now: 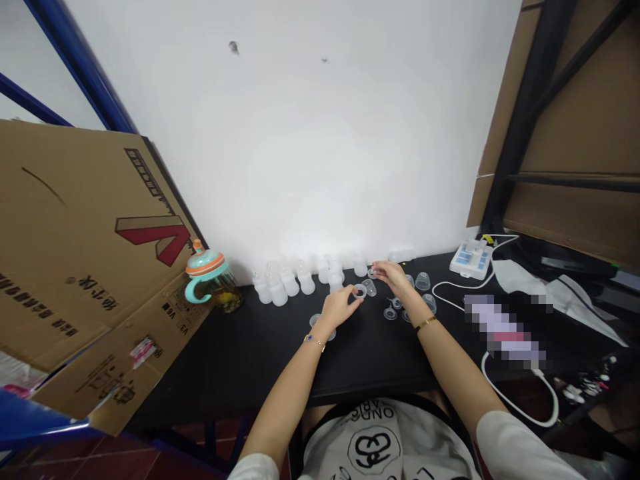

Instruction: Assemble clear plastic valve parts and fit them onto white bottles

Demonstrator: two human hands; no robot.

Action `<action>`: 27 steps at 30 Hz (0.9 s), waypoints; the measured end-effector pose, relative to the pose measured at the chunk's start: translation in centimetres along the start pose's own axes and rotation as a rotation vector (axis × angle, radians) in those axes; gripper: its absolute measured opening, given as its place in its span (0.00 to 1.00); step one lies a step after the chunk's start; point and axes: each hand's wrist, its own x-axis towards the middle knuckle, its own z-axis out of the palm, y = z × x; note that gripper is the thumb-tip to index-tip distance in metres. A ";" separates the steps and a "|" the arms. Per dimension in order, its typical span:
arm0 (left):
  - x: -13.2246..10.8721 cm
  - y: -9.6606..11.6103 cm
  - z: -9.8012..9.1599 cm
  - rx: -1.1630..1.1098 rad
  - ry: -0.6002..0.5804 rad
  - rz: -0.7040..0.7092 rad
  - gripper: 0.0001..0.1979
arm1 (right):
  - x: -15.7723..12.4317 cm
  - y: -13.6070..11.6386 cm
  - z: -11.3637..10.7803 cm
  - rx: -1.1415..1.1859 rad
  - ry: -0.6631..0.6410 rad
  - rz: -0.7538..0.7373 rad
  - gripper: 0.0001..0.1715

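My left hand (340,308) pinches a clear plastic ring (359,291) between thumb and fingers, just above the black table. Beside it, slightly farther out, my right hand (393,276) is closed on a small translucent ring-shaped piece (372,273). A clear dome cap (369,287) lies between the two hands. Partly hidden by my left wrist, more translucent rings (315,321) rest on the table. Near my right forearm are small clear silicone pieces (390,313) and several clear dome caps (423,281). Several frosted white baby bottles (306,280) stand along the wall.
A glass jug (225,293) with a turquoise and orange lid stands at the left, by a large cardboard box (100,247). To the right are a white power strip (471,259), a white cable (450,285), a blurred-out phone-like object (500,327) and white sheets (520,283).
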 end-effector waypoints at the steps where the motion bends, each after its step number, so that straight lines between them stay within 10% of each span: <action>1: 0.0 0.0 0.0 -0.003 0.002 -0.005 0.14 | -0.1 -0.1 0.0 0.011 -0.008 0.006 0.02; 27: 0.3 -0.3 0.0 -0.159 0.023 -0.088 0.24 | -0.8 -0.6 0.4 -0.024 -0.055 0.053 0.07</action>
